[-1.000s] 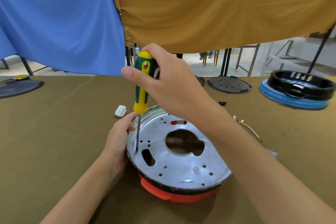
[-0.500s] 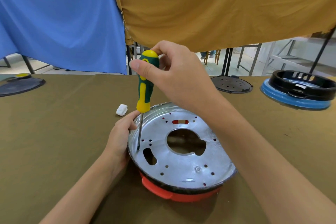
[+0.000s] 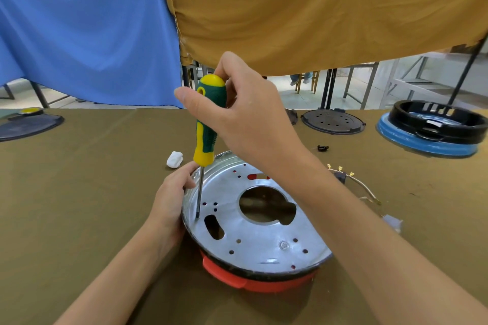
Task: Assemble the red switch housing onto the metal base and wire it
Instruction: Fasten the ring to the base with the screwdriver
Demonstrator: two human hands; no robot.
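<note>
A round silver metal base (image 3: 264, 240) with a large centre hole and several small holes lies on a red housing (image 3: 237, 281), whose rim shows beneath its near edge. My right hand (image 3: 243, 119) grips the green and yellow handle of a screwdriver (image 3: 207, 129) held upright. Its tip rests on the plate near the left edge, beside an oblong slot. My left hand (image 3: 171, 198) holds the base's left rim, thumb on top. A wire harness (image 3: 353, 185) with brass terminals lies on the cloth to the right of the base.
The table wears an olive cloth (image 3: 79, 192). A small white part (image 3: 174, 159) lies behind my left hand. A black perforated disc (image 3: 333, 121), a blue and black ring assembly (image 3: 433, 129) and a small black clip (image 3: 322, 148) sit far right. A dark lid (image 3: 29, 125) lies far left.
My right hand has shifted its fingers round the screwdriver handle, as in turning it. The tip stays at the same spot on the plate. My left hand has not moved.
</note>
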